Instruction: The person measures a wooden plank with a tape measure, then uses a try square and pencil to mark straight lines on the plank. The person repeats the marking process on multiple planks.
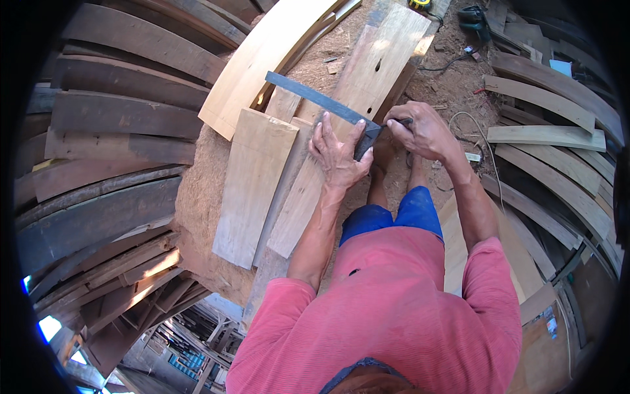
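Observation:
A long wooden board [380, 56] with dark knots runs from the far side toward me. A dark try square [315, 97] lies across it, its blade pointing to the far left and its thicker stock at the board's right edge. My left hand [340, 157] grips the square near its stock, thumb and fingers pressing it to the wood. At the stock's corner, my right hand [425, 132] is closed in a pinch on a thin dark stick; its tip is too small to make out.
A shorter board [252, 177] lies left of my left forearm, and a pale wide plank [256, 62] beyond it. Sawdust [203, 203] covers the surface around them. Stacked planks line the left and right. A yellow tape measure [420, 4] and a dark power tool [474, 23] with a cord lie far off.

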The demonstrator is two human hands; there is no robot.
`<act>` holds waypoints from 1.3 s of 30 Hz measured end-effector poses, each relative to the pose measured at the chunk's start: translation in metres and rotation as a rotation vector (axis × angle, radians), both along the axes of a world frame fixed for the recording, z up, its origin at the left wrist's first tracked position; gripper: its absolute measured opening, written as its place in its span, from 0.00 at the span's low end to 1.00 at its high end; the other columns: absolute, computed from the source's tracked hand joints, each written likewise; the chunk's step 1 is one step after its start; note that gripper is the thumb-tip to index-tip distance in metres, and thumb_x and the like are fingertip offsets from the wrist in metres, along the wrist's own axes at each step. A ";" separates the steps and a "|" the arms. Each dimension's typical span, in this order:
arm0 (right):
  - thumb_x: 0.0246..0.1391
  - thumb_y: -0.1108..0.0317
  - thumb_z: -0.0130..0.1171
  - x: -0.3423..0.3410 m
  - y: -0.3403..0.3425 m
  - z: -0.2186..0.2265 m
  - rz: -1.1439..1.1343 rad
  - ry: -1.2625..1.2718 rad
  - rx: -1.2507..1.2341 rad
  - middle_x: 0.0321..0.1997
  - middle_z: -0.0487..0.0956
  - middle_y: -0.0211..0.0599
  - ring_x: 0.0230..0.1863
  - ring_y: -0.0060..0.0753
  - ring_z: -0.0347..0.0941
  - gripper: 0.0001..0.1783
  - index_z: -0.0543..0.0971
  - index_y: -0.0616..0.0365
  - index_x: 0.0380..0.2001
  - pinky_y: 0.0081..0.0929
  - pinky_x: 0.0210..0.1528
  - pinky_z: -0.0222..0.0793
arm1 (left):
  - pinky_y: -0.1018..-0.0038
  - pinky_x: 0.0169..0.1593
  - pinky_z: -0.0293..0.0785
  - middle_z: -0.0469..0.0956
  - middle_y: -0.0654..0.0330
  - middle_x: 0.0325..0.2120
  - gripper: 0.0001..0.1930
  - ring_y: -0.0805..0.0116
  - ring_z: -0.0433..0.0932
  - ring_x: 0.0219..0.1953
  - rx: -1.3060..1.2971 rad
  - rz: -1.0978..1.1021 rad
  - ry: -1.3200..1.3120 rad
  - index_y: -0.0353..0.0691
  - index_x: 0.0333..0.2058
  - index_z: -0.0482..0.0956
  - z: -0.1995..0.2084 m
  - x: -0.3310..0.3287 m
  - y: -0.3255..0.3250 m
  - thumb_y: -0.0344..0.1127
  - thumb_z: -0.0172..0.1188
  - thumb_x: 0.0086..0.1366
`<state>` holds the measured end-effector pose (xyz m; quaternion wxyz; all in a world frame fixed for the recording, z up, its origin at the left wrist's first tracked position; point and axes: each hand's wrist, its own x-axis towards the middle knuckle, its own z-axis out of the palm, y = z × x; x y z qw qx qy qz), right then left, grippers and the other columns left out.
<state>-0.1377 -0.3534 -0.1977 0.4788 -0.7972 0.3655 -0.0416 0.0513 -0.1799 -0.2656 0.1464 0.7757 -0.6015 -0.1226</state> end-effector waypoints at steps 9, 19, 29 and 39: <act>0.67 0.67 0.63 0.020 0.015 -0.027 -0.233 -0.323 -0.042 0.40 0.87 0.45 0.41 0.42 0.81 0.14 0.88 0.62 0.50 0.37 0.46 0.76 | 0.35 0.70 0.51 0.52 0.35 0.76 0.42 0.33 0.54 0.73 -0.036 -0.029 -0.040 0.76 0.68 0.76 -0.006 0.001 0.000 0.52 0.77 0.51; 0.66 0.66 0.63 0.063 0.008 -0.053 -0.058 -0.364 -0.170 0.47 0.87 0.46 0.50 0.51 0.81 0.14 0.87 0.60 0.50 0.43 0.56 0.77 | 0.34 0.68 0.51 0.53 0.34 0.76 0.44 0.35 0.53 0.74 -0.018 0.010 -0.070 0.77 0.69 0.74 -0.009 -0.002 0.000 0.53 0.77 0.49; 0.66 0.58 0.63 0.005 0.008 0.002 0.094 0.163 -0.149 0.42 0.84 0.47 0.47 0.53 0.79 0.14 0.88 0.56 0.43 0.49 0.53 0.74 | 0.34 0.70 0.52 0.52 0.36 0.76 0.42 0.32 0.55 0.73 -0.027 -0.011 -0.062 0.77 0.68 0.75 -0.007 -0.002 0.000 0.51 0.76 0.51; 0.66 0.58 0.62 0.002 0.092 -0.064 -0.403 0.079 -0.301 0.39 0.86 0.49 0.45 0.57 0.81 0.13 0.89 0.52 0.41 0.53 0.51 0.76 | 0.31 0.70 0.50 0.51 0.29 0.76 0.41 0.28 0.55 0.73 -0.094 -0.048 -0.075 0.73 0.67 0.77 -0.011 -0.003 0.001 0.50 0.76 0.51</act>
